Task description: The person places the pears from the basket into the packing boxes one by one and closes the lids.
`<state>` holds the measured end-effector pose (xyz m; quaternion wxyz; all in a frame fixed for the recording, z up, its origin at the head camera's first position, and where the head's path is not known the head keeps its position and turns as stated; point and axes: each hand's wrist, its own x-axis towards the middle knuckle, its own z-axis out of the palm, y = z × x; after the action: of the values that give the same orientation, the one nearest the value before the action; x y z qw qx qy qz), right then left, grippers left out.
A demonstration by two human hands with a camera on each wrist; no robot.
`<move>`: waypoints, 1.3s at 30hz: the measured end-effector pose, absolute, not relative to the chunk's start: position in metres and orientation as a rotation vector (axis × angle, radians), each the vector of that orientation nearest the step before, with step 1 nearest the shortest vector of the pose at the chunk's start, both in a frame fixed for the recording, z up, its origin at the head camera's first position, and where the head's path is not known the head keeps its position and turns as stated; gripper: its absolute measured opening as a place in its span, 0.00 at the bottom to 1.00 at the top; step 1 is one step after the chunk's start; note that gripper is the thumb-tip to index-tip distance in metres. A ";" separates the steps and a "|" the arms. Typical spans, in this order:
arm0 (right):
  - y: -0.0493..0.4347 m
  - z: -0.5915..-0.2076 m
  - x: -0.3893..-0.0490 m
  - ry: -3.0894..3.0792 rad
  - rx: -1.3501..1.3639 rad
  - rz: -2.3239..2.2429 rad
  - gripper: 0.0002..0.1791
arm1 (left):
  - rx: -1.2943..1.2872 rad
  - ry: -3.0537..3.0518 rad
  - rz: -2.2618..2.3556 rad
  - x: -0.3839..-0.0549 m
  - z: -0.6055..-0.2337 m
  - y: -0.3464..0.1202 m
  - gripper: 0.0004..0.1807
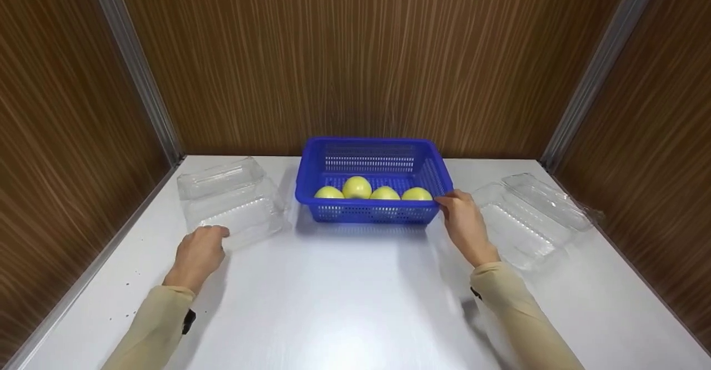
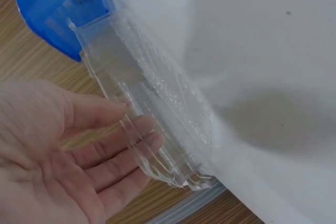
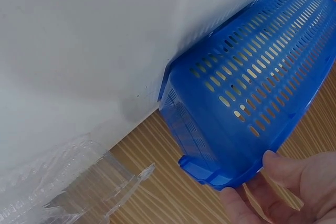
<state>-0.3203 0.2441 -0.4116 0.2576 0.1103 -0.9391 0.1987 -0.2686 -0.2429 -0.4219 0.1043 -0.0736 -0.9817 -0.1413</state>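
A blue slotted plastic basket [image 1: 369, 202] stands at the back middle of the white table, with several round yellow-green fruits [image 1: 357, 187] along its near side. My right hand [image 1: 466, 226] pinches the basket's rim at the near right corner, thumb on the outer side and fingers beneath the lip. On the left lies a clear plastic clamshell box [image 1: 236, 217], its lid folded open. My left hand [image 1: 199, 253] holds its near edge; in the left wrist view the thumb is on one side of the thin clear wall, the fingers showing through it.
A second clear clamshell box [image 1: 525, 231], also opened out, lies right of the basket, close to my right forearm. Brown wood-grain panels [image 1: 361, 64] wall the white table [image 1: 344, 298] at the back and both sides.
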 end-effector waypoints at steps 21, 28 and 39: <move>0.244 -0.411 -0.320 -2.554 0.288 0.530 0.13 | -0.738 -2.961 -0.266 -0.236 -0.426 -0.220 0.29; 0.244 -0.415 -0.320 -2.535 0.300 0.538 0.12 | -0.808 -2.887 -0.196 -0.230 -0.428 -0.223 0.22; 0.243 -0.417 -0.320 -2.521 0.293 0.540 0.12 | -0.843 -2.671 0.061 -0.217 -0.437 -0.228 0.37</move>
<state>-0.3205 0.2431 -0.4166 0.2698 0.1089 -0.9355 0.2005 -0.2174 -0.2282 -0.4366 0.1694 -0.2966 -0.9396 0.0213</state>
